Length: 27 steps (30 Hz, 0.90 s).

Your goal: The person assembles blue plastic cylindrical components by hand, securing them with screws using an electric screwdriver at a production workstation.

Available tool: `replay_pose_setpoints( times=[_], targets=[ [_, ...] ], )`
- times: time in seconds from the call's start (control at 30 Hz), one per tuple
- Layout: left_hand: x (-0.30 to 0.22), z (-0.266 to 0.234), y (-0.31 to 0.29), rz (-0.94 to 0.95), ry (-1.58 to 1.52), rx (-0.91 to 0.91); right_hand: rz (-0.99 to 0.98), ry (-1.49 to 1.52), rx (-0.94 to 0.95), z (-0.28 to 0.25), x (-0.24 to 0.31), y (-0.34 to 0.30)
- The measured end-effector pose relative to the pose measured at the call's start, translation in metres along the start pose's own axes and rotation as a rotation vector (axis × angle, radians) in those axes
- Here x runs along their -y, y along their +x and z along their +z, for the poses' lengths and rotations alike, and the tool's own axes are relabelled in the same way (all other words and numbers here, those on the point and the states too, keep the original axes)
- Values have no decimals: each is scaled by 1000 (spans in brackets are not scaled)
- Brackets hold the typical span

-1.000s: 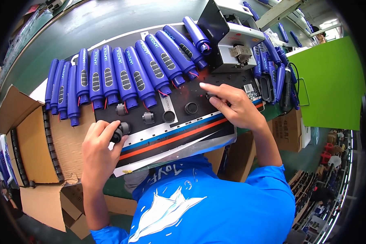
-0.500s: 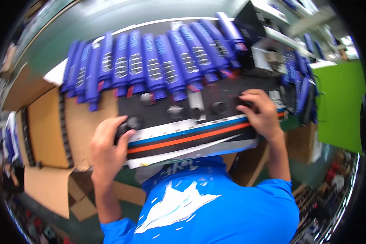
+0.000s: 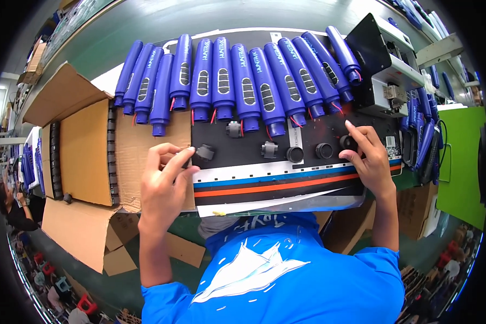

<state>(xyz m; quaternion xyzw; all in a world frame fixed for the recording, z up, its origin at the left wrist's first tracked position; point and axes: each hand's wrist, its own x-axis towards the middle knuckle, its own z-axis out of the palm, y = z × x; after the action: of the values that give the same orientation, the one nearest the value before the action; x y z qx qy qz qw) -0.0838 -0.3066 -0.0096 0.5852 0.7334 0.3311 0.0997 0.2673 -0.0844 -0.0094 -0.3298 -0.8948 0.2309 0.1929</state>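
My left hand (image 3: pixel 164 175) is at the mat's left end, with thumb and forefinger closed around a small dark part, mostly hidden. Right beside its fingertips lies a dark grey block-shaped part (image 3: pixel 204 152). My right hand (image 3: pixel 371 156) has its thumb and forefinger spread on either side of a black ring (image 3: pixel 348 142) lying on the mat. Between the hands are two more black rings, one (image 3: pixel 323 150) nearer my right hand and another (image 3: pixel 294 155) to its left. Two similar grey blocks, one (image 3: pixel 269 149) in the middle and one (image 3: pixel 234 129) farther back, also lie there.
Several blue-purple tubes (image 3: pixel 265 92) with oval black panels and red wires lie behind the parts. An open cardboard box (image 3: pixel 83 151) stands left. A black-and-metal machine (image 3: pixel 380 70) stands back right, near more tubes (image 3: pixel 425 135) and a green panel (image 3: pixel 461 162).
The view has shifted, so everything sits farther right in the picture. My right thumb and forefinger have spread apart around the black ring. My left hand stays beside the grey block.
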Motion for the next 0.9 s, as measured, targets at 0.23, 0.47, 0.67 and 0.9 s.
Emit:
replay_pose_setpoints(
  times=[0.23,0.47,0.67,0.9],
  targets=[
    [-4,-9,7,65,321,75,508,854,-414,-32,-34,-28],
    [-13,0,2,28,302,105,220,372,-343,-11,-23,-36],
    [-24,10,18,39,173,111,209,152,-238,-20,-10,-40],
    [-40,22,21,88,222,130,-169,-74,-211,-11,20,-18]
  ],
)
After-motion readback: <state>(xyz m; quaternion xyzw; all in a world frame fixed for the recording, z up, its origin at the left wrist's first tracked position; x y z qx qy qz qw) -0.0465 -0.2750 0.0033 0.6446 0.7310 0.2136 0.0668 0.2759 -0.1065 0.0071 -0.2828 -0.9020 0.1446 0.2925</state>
